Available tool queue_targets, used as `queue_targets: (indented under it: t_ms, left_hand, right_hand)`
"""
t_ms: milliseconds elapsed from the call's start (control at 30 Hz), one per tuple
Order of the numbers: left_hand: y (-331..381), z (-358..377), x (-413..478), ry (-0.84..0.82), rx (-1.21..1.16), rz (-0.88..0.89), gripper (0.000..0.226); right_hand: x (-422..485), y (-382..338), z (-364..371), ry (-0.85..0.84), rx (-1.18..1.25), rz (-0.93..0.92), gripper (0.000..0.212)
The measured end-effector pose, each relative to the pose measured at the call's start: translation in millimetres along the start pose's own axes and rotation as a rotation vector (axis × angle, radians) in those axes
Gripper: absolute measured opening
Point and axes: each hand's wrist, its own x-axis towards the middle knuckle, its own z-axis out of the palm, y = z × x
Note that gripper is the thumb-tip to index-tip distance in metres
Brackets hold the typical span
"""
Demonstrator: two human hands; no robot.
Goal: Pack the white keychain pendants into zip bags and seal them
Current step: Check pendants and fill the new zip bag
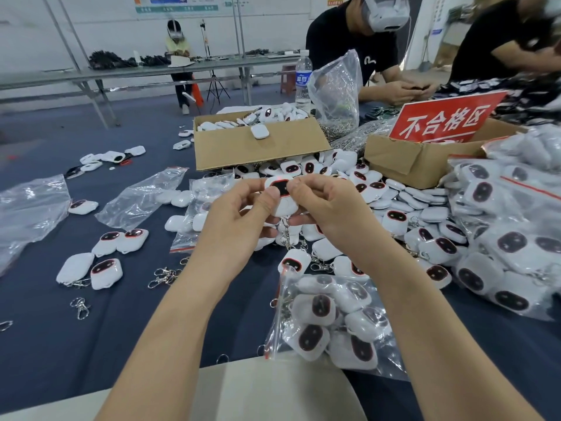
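Toward the worktop's left edge, empty clear zip bags [142, 196] lie flat; mid-worktop, left hand [239, 220] and right hand [328, 214] pinch one white plastic keychain pendant [280, 197] (dark face up) above the loose heap [379, 192]. Along the right edge, stuffed clear bags [501, 238] pile up, with plenty left to pack, I'd say.

water bottle [303, 76] beside a clear bag [335, 83] of perhaps metal rings [341, 124], red sign [443, 120]

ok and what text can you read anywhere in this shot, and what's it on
"不合格区" in white on the red sign standing in the cardboard box at right.
Water bottle label: blue with white characters, too blurred to read.
Wall posters at the top: too small and blurred to read.
White pendant pinched by the left hand and right hand: no text visible.
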Motion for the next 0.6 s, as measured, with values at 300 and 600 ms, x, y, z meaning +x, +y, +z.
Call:
queue_targets:
  t_ms: [300, 600]
  left_hand:
    - [-5.1, 6.1, -2.3, -0.003, 0.173, 0.116, 0.026]
    - [-6.7, 5.4, -2.1, 0.007, 0.165, 0.112, 0.027]
  right_hand:
    - [-2.4, 3.1, -4.1, -0.011, 0.115, 0.059, 0.016]
    - [-2.4, 4.7, -4.5, -0.041, 0.102, 0.076, 0.01]
